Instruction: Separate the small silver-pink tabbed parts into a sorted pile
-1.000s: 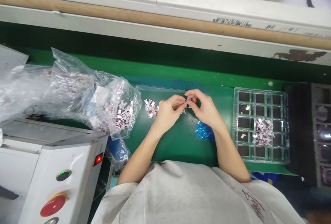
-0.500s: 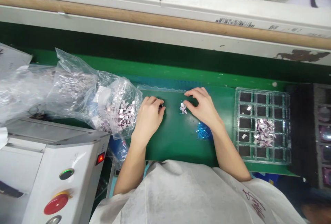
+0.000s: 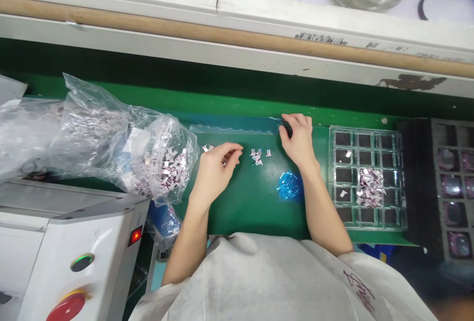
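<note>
My left hand [image 3: 217, 168] is over the green work surface, its thumb and fingertips pinched together; what they hold, if anything, is hidden. Beside its knuckles lie a few small white-and-purple pieces [image 3: 208, 147]. My right hand [image 3: 299, 139] is at the right end of a translucent blue plastic strip [image 3: 237, 124], thumb and index finger apart, the other fingers curled. Nothing distinct shows between them. Between the hands lies a small loose group of pale tabbed pieces [image 3: 256, 156]. A heap of shiny blue film bits [image 3: 289, 186] sits just left of my right forearm.
At left, clear plastic bags [image 3: 99, 118] hold many small pieces, above a grey machine [image 3: 107, 257] with a red button [image 3: 68, 306]. A clear compartment tray [image 3: 332, 178] with more pieces stands at right, beside a black rack [image 3: 418, 182]. A shelf edge [image 3: 166, 24] crosses the top.
My right hand has moved up and right, from the small pieces to the strip's end. The pieces between my hands lie more spread out. My left hand's fingertips have drawn together; the view has shifted slightly.
</note>
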`<state>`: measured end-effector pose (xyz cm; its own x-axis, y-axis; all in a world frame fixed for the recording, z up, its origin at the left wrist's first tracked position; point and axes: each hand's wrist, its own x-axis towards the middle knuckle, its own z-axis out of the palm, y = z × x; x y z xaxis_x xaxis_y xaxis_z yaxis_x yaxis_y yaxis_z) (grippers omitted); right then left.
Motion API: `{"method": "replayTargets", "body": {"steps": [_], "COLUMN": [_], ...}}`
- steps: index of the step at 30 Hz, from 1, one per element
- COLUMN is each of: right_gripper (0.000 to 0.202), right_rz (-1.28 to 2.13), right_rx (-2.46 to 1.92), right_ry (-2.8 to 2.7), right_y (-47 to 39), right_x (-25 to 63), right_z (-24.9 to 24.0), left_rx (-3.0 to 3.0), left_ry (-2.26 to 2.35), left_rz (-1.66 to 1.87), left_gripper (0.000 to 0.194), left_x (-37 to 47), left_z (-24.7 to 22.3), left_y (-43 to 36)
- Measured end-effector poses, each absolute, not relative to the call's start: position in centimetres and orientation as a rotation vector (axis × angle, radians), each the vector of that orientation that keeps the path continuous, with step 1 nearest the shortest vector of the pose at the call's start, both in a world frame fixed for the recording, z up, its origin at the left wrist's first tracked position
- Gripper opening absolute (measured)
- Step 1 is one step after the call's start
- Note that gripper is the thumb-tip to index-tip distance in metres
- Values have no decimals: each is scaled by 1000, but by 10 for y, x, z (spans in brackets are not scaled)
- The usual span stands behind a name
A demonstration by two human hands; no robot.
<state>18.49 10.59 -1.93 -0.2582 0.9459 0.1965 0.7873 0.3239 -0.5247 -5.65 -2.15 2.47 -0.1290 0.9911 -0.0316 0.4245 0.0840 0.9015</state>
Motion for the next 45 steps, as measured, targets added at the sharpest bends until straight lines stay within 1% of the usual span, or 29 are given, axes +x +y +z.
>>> {"method": "replayTargets", "body": {"steps": [3,6,11,13,18,21,23,27,29,37,45], "right_gripper": [38,34,19,15,15,12,10,10,9,7,9], "right_rz": [434,438,493,503,512,536,658,1151,1266,1229,1209], "right_rx": [-1535,-1525,-1460,-1447,-1429,-1399,-1332,-1107,-1061,-1047,-1053], "right_ry": [-2129,-2101,-2001,-1975,-1931,-1859,-1795,-1773,-1791,-1857,-1893], "right_y": [108,108,106,106,103,96,87,64,57,55,56], "right_x": [185,185,185,185,186,180,173,154,147,143,141], "right_z": [-21,-21,-19,-18,-13,-3,7,23,25,23,19], "left_rx": [1330,1319,1276,1228,1008,880,831,833,860,923,946], "left_ry": [1543,1463,1394,1361,1390,1474,1508,1536,1550,1570,1557], "left_rz": [1064,1081,1100,1116,1194,1242,1282,1352,1354,1358,1342], "left_gripper": [19,23,32,30,20,28,31,25,25,21,24], "left_x": [-52,-51,-51,-49,-41,-34,-29,-20,-18,-18,-18], "left_z": [24,20,11,10,8,7,6,4,2,-3,-6], "left_y": [-21,-20,-19,-19,-14,-10,-8,-8,-9,-10,-11]}}
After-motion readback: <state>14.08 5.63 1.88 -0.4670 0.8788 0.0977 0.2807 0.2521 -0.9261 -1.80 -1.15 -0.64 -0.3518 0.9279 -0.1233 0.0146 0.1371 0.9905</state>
